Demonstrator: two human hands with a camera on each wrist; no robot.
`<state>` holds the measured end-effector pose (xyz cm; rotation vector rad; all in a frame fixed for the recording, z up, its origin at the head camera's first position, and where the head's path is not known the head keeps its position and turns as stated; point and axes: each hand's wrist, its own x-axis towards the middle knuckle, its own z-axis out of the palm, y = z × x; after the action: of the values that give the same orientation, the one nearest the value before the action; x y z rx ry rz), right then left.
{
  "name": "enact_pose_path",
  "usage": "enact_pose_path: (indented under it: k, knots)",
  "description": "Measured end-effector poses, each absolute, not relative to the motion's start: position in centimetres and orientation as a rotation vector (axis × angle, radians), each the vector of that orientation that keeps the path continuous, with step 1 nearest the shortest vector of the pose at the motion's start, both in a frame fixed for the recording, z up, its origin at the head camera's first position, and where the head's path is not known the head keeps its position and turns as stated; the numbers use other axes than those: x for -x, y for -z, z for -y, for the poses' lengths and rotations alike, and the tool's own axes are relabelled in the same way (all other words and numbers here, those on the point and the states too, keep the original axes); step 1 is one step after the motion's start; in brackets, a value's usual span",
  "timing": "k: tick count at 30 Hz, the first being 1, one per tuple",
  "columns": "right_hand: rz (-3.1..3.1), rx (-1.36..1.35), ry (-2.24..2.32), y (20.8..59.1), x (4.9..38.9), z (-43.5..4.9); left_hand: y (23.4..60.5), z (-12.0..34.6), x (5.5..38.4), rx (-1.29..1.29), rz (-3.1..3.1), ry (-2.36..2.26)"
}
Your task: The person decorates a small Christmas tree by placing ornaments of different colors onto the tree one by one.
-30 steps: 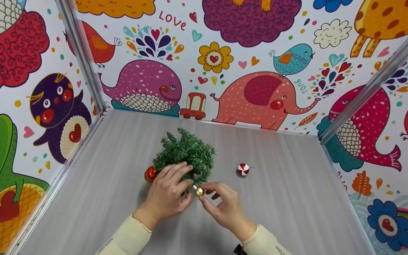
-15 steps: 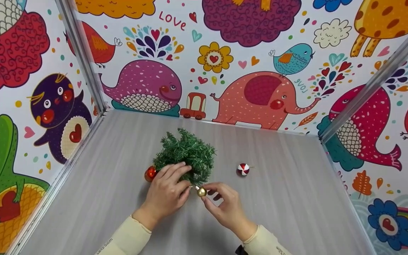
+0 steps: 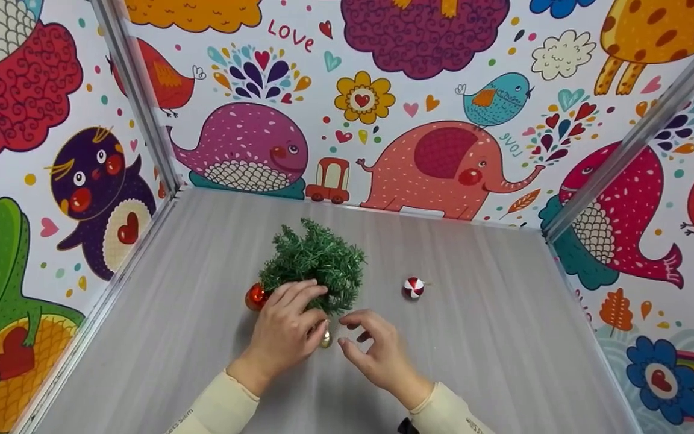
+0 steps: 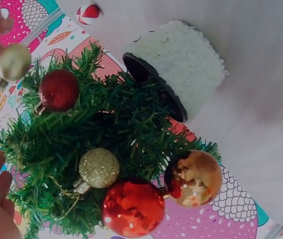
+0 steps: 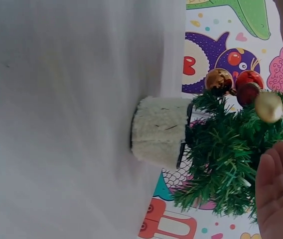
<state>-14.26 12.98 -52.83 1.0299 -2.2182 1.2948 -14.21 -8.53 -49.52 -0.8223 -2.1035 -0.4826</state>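
A small artificial Christmas tree [image 3: 317,259] stands in front of me, in a white fuzzy pot [image 5: 159,132]. My left hand [image 3: 284,325] holds its near side, thumb and index finger closing at the branches. Just by that thumb hangs a matte gold bauble [image 3: 326,336], its cap close to a fingertip in the right wrist view. My right hand [image 3: 380,349] stands apart to the right, fingers bent loosely with nothing between them. On the tree are a shiny red bauble [image 4: 134,208], a shiny gold bauble [image 4: 195,178], a glittery gold bauble [image 4: 99,168] and a dark red bauble [image 4: 59,90].
A red-and-white striped bauble [image 3: 413,288] lies on the grey tabletop [image 3: 473,337], right of the tree. Walls printed with cartoon animals [image 3: 443,169] enclose the back and sides, with metal corner posts [image 3: 142,102].
My right hand has let go of the matte gold bauble, which now hangs lower and further left, by my left thumb. The left thumb has drawn nearer its index finger.
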Motion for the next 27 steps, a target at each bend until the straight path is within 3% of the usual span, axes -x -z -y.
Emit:
enact_pose_path:
  k: [27]
  knots:
    - [2.111,-1.008,-1.198,53.4,14.7,-11.1,50.1,8.4,13.8,0.796,2.128,0.496]
